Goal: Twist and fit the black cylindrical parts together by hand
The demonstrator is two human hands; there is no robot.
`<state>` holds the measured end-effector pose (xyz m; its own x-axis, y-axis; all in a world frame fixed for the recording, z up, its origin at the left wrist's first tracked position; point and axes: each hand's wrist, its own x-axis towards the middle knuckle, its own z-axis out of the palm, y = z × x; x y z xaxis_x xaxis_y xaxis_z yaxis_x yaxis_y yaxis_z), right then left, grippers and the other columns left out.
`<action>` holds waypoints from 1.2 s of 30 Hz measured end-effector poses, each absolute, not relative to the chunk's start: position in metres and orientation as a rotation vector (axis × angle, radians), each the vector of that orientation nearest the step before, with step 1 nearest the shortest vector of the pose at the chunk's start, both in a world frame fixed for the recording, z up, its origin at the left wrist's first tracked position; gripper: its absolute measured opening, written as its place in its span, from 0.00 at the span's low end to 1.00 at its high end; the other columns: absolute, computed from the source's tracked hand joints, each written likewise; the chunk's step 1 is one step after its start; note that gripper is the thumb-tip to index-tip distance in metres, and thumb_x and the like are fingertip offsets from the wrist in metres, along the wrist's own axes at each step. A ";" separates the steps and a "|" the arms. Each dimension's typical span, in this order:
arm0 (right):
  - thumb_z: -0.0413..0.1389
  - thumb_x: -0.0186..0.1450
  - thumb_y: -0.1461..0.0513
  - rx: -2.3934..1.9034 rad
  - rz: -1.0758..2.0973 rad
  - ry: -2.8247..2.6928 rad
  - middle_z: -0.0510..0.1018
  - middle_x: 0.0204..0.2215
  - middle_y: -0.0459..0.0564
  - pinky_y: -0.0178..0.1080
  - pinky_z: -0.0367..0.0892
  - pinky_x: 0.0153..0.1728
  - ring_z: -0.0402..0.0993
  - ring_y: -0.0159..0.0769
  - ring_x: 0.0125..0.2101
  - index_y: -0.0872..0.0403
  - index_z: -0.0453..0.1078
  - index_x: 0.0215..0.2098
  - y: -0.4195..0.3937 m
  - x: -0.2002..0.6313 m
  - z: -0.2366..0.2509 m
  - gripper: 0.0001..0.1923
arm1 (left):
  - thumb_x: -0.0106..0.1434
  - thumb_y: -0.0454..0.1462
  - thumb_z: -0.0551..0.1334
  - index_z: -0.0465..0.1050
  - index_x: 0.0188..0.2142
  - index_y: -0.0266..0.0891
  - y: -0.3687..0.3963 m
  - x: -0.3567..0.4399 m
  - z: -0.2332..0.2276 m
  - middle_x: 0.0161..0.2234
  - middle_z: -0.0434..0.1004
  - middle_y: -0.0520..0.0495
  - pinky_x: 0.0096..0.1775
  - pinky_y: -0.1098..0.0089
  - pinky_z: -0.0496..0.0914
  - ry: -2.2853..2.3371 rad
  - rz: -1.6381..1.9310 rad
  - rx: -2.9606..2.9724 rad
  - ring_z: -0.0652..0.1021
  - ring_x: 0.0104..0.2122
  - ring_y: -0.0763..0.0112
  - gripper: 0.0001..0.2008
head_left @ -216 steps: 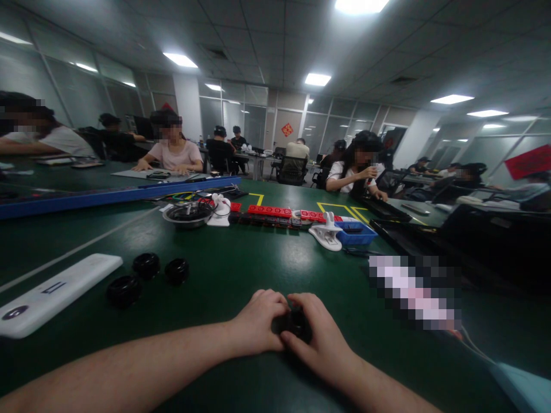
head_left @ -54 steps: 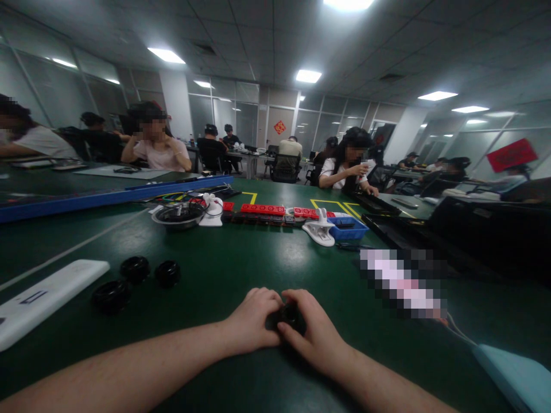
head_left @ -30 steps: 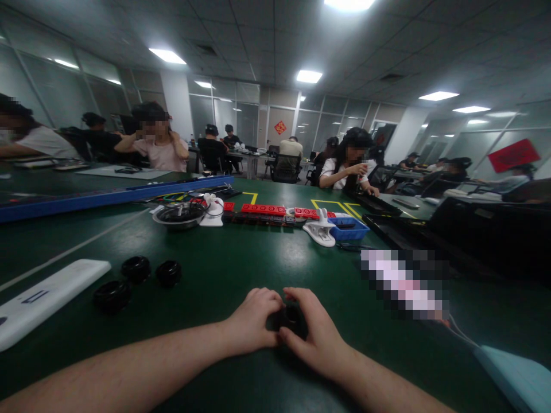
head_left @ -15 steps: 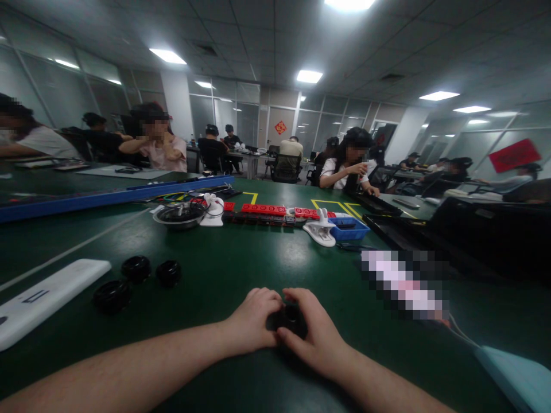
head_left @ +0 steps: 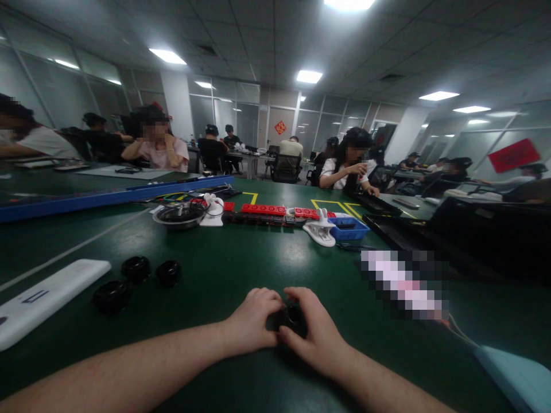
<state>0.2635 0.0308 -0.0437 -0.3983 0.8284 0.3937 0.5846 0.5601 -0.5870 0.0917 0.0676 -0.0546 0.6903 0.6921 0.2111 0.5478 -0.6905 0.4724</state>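
Both of my hands are low over the green table, wrapped round a dark ring-shaped roll that looks like a small coil. My left hand grips it from the left, fingers curled over its far side. From the right, my right hand closes on it, with the thumb along the near side and the fingers behind. A dark hollow shows in its middle; much of it is hidden by my fingers. Off to the left sit similar glossy black rolls: one in front, one behind and one to the right.
A white flat case lies far left. Across the table stand a metal bowl, red power strips, a white clip lamp and a blue bin. A teal object is at lower right. Co-workers sit beyond.
My hands and the roll stay almost in place; the roll's hollow shows slightly more. A co-worker at the left has shifted their hands a little.
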 end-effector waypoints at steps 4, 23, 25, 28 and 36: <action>0.55 0.53 0.67 -1.144 0.472 -2.102 0.68 0.37 0.51 0.42 0.65 0.40 0.65 0.39 0.38 0.54 0.59 0.44 0.032 0.263 -0.046 0.21 | 0.48 0.38 0.65 0.69 0.32 0.39 0.066 0.092 -0.051 0.35 0.69 0.51 0.40 0.66 0.61 0.976 0.547 2.514 0.69 0.37 0.65 0.11; 0.50 0.53 0.70 -0.994 0.524 -2.131 0.68 0.42 0.52 0.43 0.64 0.44 0.66 0.38 0.42 0.53 0.56 0.48 0.028 0.265 -0.043 0.24 | 0.49 0.38 0.64 0.69 0.36 0.40 0.067 0.092 -0.055 0.36 0.69 0.51 0.41 0.66 0.61 0.962 0.537 2.521 0.68 0.38 0.64 0.13; 0.50 0.52 0.71 -0.979 0.509 -2.147 0.67 0.44 0.53 0.44 0.63 0.46 0.65 0.40 0.44 0.53 0.55 0.50 0.028 0.265 -0.043 0.27 | 0.49 0.39 0.64 0.70 0.35 0.40 0.067 0.092 -0.055 0.36 0.69 0.51 0.41 0.65 0.60 0.965 0.548 2.523 0.68 0.38 0.64 0.13; 0.53 0.51 0.69 -1.052 0.460 -2.121 0.66 0.44 0.53 0.45 0.62 0.45 0.64 0.41 0.44 0.54 0.55 0.50 0.029 0.265 -0.044 0.28 | 0.48 0.40 0.65 0.70 0.34 0.39 0.066 0.093 -0.054 0.37 0.69 0.50 0.41 0.65 0.60 0.978 0.544 2.513 0.68 0.38 0.64 0.13; 0.54 0.54 0.67 -1.129 0.522 -2.090 0.69 0.37 0.51 0.43 0.65 0.40 0.67 0.38 0.38 0.54 0.58 0.46 0.031 0.263 -0.044 0.21 | 0.48 0.39 0.65 0.69 0.34 0.38 0.065 0.093 -0.050 0.36 0.69 0.49 0.39 0.66 0.60 0.967 0.527 2.510 0.68 0.37 0.64 0.13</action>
<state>0.2632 0.0308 -0.0440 -0.3801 0.8412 0.3846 0.5616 0.5403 -0.6267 0.0927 0.0654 -0.0501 0.6899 0.6956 0.2004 0.5456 -0.6816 0.4877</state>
